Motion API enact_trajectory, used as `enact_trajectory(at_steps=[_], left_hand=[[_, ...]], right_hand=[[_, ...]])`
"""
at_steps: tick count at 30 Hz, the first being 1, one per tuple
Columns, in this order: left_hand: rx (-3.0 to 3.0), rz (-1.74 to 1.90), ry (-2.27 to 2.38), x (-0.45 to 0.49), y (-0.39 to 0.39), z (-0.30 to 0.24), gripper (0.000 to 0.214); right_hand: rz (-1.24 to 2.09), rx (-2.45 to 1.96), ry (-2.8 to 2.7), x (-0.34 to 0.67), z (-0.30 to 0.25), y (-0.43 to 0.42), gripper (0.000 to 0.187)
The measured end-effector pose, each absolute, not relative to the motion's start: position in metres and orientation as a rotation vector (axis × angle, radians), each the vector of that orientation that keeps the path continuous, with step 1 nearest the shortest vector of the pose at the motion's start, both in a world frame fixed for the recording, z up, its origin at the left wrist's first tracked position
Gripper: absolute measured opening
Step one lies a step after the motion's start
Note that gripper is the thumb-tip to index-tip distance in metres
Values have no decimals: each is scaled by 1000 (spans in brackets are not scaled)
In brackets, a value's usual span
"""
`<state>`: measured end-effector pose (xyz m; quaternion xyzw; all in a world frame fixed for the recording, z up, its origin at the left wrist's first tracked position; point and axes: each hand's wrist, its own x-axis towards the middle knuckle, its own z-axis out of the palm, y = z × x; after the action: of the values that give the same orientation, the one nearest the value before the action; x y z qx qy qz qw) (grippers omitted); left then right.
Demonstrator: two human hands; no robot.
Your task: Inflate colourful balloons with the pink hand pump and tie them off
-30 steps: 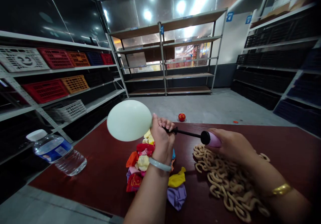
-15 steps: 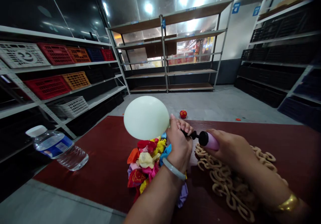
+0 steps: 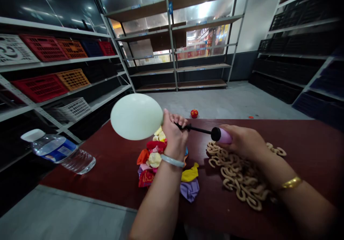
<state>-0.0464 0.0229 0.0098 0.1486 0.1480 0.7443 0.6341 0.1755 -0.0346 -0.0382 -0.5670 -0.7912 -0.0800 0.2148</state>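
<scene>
A pale mint balloon (image 3: 136, 116), inflated, points left from my left hand (image 3: 174, 129). The fingers of that hand are closed round its neck, where the black end of a hand balloon pump (image 3: 225, 136) meets it; the exact join is hidden. My right hand (image 3: 244, 141) grips the pump's purple barrel. Between the hands a length of thin black rod shows. Under my left wrist lies a heap of limp coloured balloons (image 3: 154, 159), with a yellow and a purple one to its right. Tan ring-shaped pieces (image 3: 239, 177) lie in a pile below my right hand.
A water bottle (image 3: 63, 152) with a white cap stands on the left of the dark red table (image 3: 107, 182). Beyond the table a red ball-like object (image 3: 194, 113) rests on the floor. Crates (image 3: 43, 87) fill the left shelves; a tall rack (image 3: 174, 68) stands at the back.
My hands have moved apart, drawing more of the pump's black rod out. The left hand and balloon have shifted left in view. The camera has tilted down a little.
</scene>
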Motion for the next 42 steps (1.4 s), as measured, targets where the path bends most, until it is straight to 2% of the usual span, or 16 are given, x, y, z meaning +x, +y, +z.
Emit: enact_trajectory(at_steps=[7,14,23,29,32,37,42], left_hand=[[341,1795,291,-62,28,13,51],[315,1697,282,-26,19,-2,48],[342,1507,306,15,1,-18,51],[340,1591,335,-20,16,-3,49],[328,1718,308,-51,26,7,46],[309,1792,278,-73,35,12,48],[292,1784,269,-60,33,7,47]], right_hand=[[-312,-1639,-2184,200,-34,-36,47],[-503,-1667,-2143,172,-40,-45,57],[-448,-1702,-2128,150,-38,-51,55],[-296,-1686,-2128,155,-38,-46,55],[-314,-1677,-2123,168,-35,-43,55],[-277,-1694,-2158,190,-29,-39,44],[-389,-1715,-2175,188,-36,-39,49]])
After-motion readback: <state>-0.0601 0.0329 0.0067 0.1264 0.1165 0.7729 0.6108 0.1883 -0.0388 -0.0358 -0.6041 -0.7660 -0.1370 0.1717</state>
